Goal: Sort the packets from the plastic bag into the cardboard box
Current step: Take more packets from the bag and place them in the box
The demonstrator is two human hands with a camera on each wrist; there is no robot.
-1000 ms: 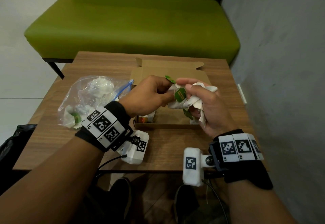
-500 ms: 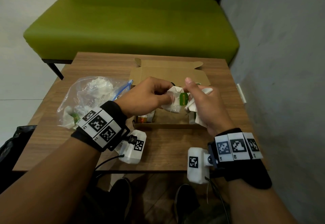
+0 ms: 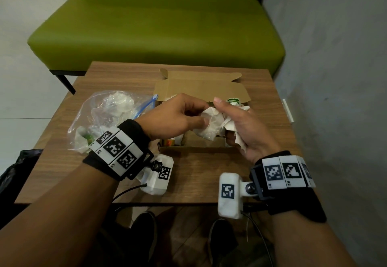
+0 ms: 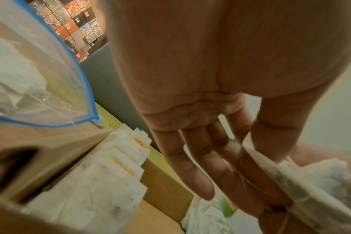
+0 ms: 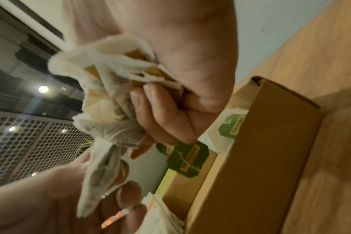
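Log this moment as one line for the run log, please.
right hand: grips bunch of packets | left hand: pinches one packet | over cardboard box | plastic bag: on table, packets inside

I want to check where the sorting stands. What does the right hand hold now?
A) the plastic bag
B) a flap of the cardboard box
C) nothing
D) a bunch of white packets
D: the right hand has its fingers curled round a bunch of white packets above the cardboard box, while the plastic bag lies apart on the table.
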